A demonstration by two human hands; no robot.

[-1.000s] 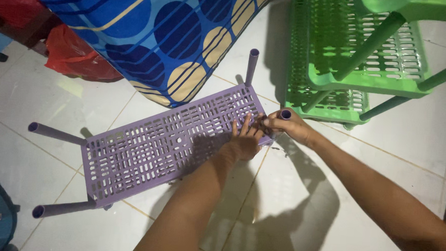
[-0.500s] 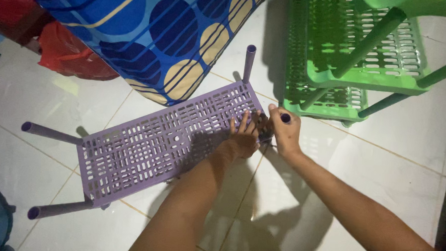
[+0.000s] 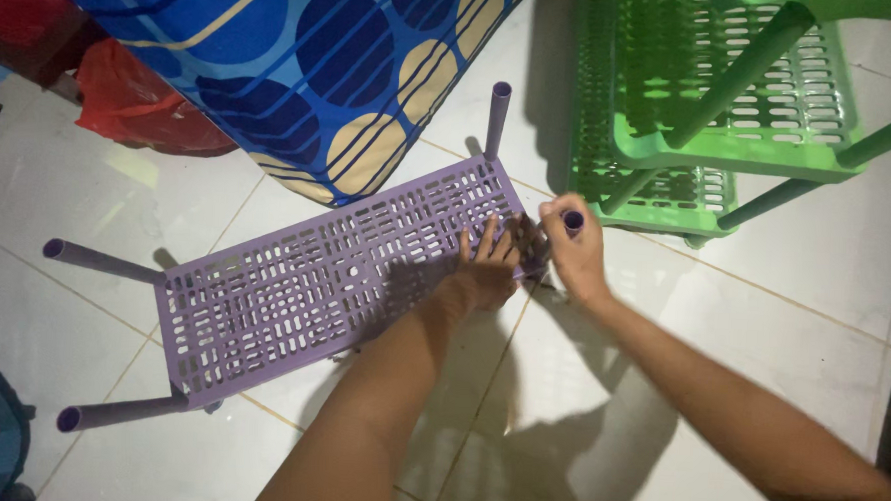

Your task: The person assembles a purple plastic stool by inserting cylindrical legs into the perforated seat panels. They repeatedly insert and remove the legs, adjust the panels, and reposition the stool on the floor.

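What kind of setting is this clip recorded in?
Probably a room in a home. The person works on a white tiled floor, pressing a purple plastic rack shelf flat, beside a mattress in a blue patterned cover and a green plastic rack.

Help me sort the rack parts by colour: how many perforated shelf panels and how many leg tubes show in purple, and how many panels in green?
Purple shelf panel: 1
Purple leg tubes: 4, one gripped by the right hand
Green shelf panels: 2
Total: 7
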